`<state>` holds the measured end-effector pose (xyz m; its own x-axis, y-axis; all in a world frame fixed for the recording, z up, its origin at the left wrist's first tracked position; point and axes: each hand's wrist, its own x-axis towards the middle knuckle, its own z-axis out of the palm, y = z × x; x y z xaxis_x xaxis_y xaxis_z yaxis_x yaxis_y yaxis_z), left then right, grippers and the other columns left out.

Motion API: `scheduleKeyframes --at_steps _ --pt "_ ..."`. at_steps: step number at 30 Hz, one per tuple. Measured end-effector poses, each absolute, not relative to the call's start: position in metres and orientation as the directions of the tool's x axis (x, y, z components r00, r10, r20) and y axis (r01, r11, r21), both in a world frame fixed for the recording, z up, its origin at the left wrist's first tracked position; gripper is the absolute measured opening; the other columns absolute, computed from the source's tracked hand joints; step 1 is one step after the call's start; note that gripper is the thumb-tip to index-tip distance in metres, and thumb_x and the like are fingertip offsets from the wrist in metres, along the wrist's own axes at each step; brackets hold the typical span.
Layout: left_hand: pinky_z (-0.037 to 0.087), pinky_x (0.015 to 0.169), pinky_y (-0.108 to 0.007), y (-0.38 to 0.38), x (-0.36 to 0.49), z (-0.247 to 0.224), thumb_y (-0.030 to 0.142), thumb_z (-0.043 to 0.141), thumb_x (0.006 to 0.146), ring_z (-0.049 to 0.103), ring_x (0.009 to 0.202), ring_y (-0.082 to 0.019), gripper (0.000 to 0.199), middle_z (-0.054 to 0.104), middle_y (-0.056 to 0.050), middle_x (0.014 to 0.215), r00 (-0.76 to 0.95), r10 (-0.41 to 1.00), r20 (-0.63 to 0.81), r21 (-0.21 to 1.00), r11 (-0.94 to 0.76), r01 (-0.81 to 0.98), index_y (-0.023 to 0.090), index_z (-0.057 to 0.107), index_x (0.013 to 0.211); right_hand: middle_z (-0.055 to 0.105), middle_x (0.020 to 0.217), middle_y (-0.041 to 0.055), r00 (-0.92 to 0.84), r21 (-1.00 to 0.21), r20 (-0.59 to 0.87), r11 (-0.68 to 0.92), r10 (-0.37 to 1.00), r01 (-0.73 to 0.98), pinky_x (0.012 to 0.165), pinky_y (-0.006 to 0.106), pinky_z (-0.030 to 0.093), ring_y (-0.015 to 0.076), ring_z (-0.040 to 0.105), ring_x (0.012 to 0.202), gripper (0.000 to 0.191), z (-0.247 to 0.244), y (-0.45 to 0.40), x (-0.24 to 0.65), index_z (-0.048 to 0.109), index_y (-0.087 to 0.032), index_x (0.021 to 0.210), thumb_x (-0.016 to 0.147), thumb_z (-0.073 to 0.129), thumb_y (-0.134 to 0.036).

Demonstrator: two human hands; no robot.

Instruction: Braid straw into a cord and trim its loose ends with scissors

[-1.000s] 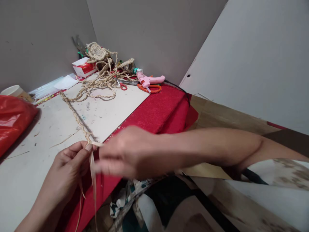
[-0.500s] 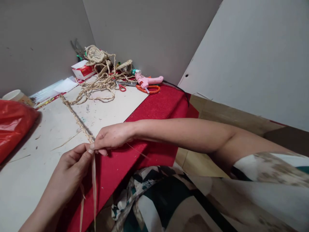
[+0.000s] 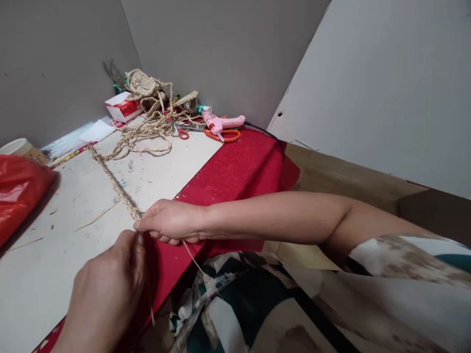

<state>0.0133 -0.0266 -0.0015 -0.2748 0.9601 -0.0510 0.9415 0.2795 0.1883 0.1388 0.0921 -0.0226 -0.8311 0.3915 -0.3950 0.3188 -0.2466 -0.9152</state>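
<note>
Peeking out from behind a shiny red plastic bag (image 3: pixel 24 193), a paper cup (image 3: pixel 29 149) is showing its pale rim. The bag is hiding whatever is in it, and the cup's insides are too hard to see. Farther back, a red and white cardboard box (image 3: pixel 125 110) is sitting beside a messy heap of straw rope (image 3: pixel 147 126). A pink glue gun (image 3: pixel 224 122) is lying next to that, by the orange-handled scissors (image 3: pixel 231 140).

A straw braid (image 3: pixel 114 184) is lying in a long slanting line on the white board (image 3: pixel 176 164), and its near end is reaching the hands at the board's edge. The right hand (image 3: pixel 174 220) is pinching that end, thumb and finger pressed together, the other fingers curling under. A thin strand (image 3: pixel 193 257) is hanging from this hand. The left hand (image 3: pixel 106 284) is bending its fingers in close together just below. They are probably gripping a loose strand (image 3: pixel 151 306), which is dangling over the red cloth (image 3: pixel 162 274).
</note>
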Motion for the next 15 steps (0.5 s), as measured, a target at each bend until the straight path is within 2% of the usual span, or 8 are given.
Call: scheduleKeyframes --at_steps 3,5,8,11,12,13,15 --pt "0.01 0.047 -0.026 -0.032 0.029 -0.006 0.033 0.068 0.07 0.025 0.036 -0.013 0.02 0.043 0.002 0.045 -0.279 0.955 0.099 0.371 0.225 0.901 0.024 0.066 0.088 0.028 0.042 -0.0112 -0.839 -0.886 -0.414 -0.368 0.352 0.283 0.032 0.013 0.013 0.0026 0.02 0.034 0.03 -0.021 0.089 0.137 0.04 -0.018 0.061 0.085 0.051 -0.031" --pt "0.01 0.046 -0.027 -0.034 0.037 -0.005 0.031 0.072 0.066 0.023 0.036 -0.013 0.018 0.044 0.002 0.046 -0.251 0.96 0.123 0.466 0.167 0.869 0.025 0.068 0.082 0.027 0.042 -0.0118 -0.85 -0.852 -0.427 -0.453 0.308 0.264 0.032 0.013 0.012 0.0021 0.019 0.033 0.024 -0.019 0.089 0.137 0.045 -0.016 0.063 0.085 0.05 -0.023" --pt "0.025 0.048 -0.027 -0.035 0.037 0.004 0.037 0.065 0.075 0.039 0.042 -0.016 0.012 0.055 -0.002 0.053 -0.228 0.964 0.137 0.549 0.118 0.828 0.026 0.069 0.074 0.025 0.042 -0.0129 -0.885 -0.777 -0.416 -0.587 0.21 0.226 0.032 0.011 0.011 0.001 0.015 0.033 0.021 -0.015 0.093 0.14 0.049 -0.013 0.066 0.086 0.048 -0.013" --pt "0.039 0.063 -0.026 -0.028 0.025 0.013 0.04 0.055 0.084 0.055 0.062 -0.019 0.019 0.063 -0.001 0.067 -0.409 0.882 0.235 0.579 0.211 0.787 0.026 0.066 0.077 0.024 0.043 -0.0138 -0.917 -0.714 -0.377 -0.67 0.127 0.201 0.032 0.01 0.011 0.0004 0.013 0.033 0.02 -0.013 0.099 0.144 0.054 -0.011 0.072 0.09 0.045 -0.012" --pt "0.041 0.072 -0.026 -0.024 0.02 0.014 0.041 0.056 0.085 0.059 0.073 -0.019 0.019 0.067 -0.001 0.079 -0.482 0.849 0.216 0.62 0.262 0.74 0.026 0.067 0.085 0.024 0.043 -0.0139 -0.923 -0.704 -0.37 -0.681 0.108 0.203 0.032 0.01 0.011 0.0005 0.012 0.032 0.021 -0.013 0.101 0.144 0.055 -0.01 0.074 0.091 0.043 -0.012" --pt "0.043 0.075 -0.025 -0.02 0.016 0.013 0.042 0.058 0.084 0.061 0.081 -0.02 0.021 0.069 -0.002 0.087 -0.507 0.857 0.095 0.722 0.292 0.628 0.026 0.068 0.093 0.024 0.042 -0.0139 -0.926 -0.699 -0.366 -0.684 0.093 0.208 0.032 0.01 0.012 0.0006 0.012 0.032 0.021 -0.013 0.102 0.144 0.056 -0.01 0.076 0.092 0.042 -0.011" --pt "0.046 0.07 -0.025 -0.012 0.011 0.008 0.044 0.063 0.08 0.06 0.075 -0.018 0.026 0.068 -0.002 0.083 -0.457 0.87 -0.185 0.874 0.358 0.329 0.023 0.067 0.096 0.024 0.042 -0.0136 -0.929 -0.704 -0.363 -0.675 0.076 0.22 0.032 0.01 0.013 0.0007 0.013 0.032 0.021 -0.013 0.104 0.143 0.055 -0.011 0.075 0.092 0.041 -0.011"
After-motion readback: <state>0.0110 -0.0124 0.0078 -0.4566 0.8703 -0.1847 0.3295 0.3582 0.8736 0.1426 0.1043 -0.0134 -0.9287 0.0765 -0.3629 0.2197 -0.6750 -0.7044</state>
